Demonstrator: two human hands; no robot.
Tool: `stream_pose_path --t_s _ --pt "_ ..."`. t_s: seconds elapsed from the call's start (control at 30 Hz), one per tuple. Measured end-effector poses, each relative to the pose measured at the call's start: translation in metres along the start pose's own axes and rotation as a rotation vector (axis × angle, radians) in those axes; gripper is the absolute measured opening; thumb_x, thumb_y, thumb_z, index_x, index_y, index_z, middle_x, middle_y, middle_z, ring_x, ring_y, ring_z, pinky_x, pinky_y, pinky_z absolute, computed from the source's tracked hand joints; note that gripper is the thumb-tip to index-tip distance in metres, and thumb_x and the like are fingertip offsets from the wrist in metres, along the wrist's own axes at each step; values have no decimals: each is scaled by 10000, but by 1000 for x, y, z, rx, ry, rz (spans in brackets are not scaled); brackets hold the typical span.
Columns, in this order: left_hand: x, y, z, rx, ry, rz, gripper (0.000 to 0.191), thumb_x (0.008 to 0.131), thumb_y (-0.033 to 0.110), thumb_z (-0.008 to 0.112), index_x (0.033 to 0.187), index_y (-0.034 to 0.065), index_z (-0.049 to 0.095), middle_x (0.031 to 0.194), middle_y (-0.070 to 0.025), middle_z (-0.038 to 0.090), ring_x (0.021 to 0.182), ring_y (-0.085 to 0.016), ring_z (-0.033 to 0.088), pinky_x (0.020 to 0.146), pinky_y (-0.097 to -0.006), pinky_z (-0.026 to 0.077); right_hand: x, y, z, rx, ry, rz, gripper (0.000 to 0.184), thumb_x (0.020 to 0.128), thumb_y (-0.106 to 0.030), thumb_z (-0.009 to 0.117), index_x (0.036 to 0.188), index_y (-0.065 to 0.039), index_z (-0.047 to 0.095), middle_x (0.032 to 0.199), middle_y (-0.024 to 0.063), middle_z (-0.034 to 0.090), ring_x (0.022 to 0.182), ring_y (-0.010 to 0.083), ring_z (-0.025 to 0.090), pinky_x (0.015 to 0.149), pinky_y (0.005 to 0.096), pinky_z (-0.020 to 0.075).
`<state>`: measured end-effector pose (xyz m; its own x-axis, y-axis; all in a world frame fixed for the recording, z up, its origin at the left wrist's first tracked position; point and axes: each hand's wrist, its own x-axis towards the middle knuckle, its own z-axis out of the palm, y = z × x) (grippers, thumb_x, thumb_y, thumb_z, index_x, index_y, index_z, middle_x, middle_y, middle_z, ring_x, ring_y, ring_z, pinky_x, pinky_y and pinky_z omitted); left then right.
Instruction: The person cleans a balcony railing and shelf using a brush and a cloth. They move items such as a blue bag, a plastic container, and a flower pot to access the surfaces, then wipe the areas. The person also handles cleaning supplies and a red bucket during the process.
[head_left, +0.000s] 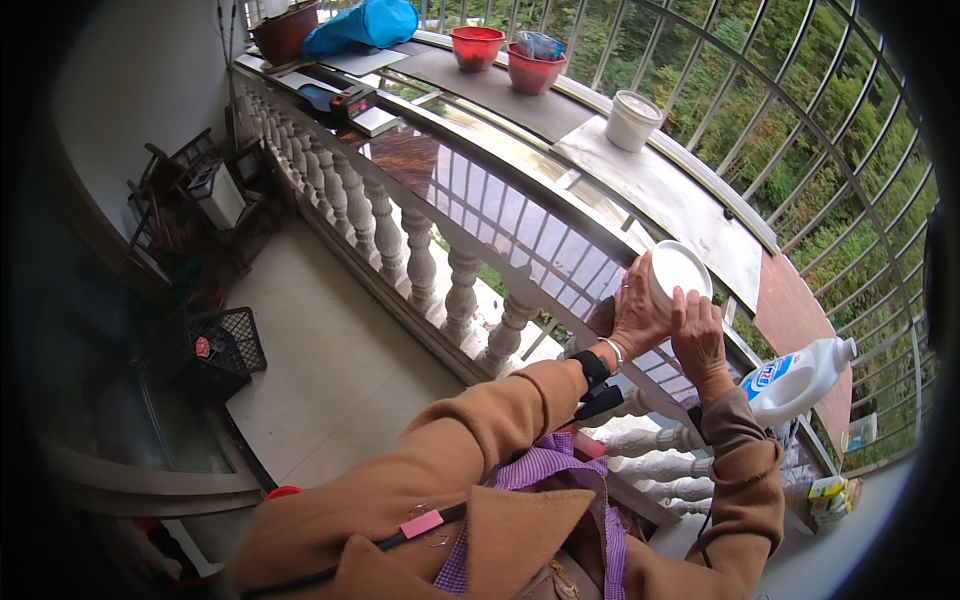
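Observation:
Over the dark polished top of the balustrade (495, 225), both hands are on a round white plastic tub or lid (679, 274); which of the two it is cannot be told. My left hand (637, 311) grips its left side, with a white bangle and a black watch band at the wrist. The fingers of my right hand (699, 330) lie over its near rim. Just right of my right forearm, a white plastic jug with a blue label (795, 379) leans tilted, its neck pointing up and right.
A white plastic bucket (634, 121) and red flowerpots (478, 49) stand on the ledge by metal window bars. A blue bag (367, 26) lies farther left. White balusters (461, 296) run below the top. A black plastic crate (225, 341) sits on the floor at left.

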<state>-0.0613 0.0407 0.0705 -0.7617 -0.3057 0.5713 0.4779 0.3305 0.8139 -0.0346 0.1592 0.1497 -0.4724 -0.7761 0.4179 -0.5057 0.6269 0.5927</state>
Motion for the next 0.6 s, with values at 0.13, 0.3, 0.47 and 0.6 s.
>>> stream_pose_path --t_s 0.13,0.3,0.47,0.6 --pt "-1 0 0 17 0 -13 1087 695 503 726 1464 22 126 1409 -261 294 1319 -413 311 1096 -500 238 3 0 -2 -1 23 -14 453 819 -90 549 1246 23 446 1023 219 571 815 311 563 683 406 434" --pt "-1 1 -3 12 -40 -33 1120 676 541 741 1468 50 120 1418 -240 289 1327 -404 299 1086 -513 246 5 3 -8 20 30 -26 455 807 -120 569 1229 9 463 1007 208 574 814 302 563 674 401 434" --pt "0 2 -6 9 7 63 1206 633 600 780 1471 47 111 1396 -218 311 1306 -393 327 1055 -529 280 1 12 -21 138 -6 24 388 784 -86 587 1165 -25 537 1070 161 608 938 294 601 761 385 479" --pt "1 7 -12 10 -19 49 1230 621 592 798 1476 45 104 1400 -223 321 1303 -378 352 1054 -528 276 2 9 -27 276 -6 129 356 753 -28 580 1109 -25 577 1086 185 630 993 324 614 834 409 501"
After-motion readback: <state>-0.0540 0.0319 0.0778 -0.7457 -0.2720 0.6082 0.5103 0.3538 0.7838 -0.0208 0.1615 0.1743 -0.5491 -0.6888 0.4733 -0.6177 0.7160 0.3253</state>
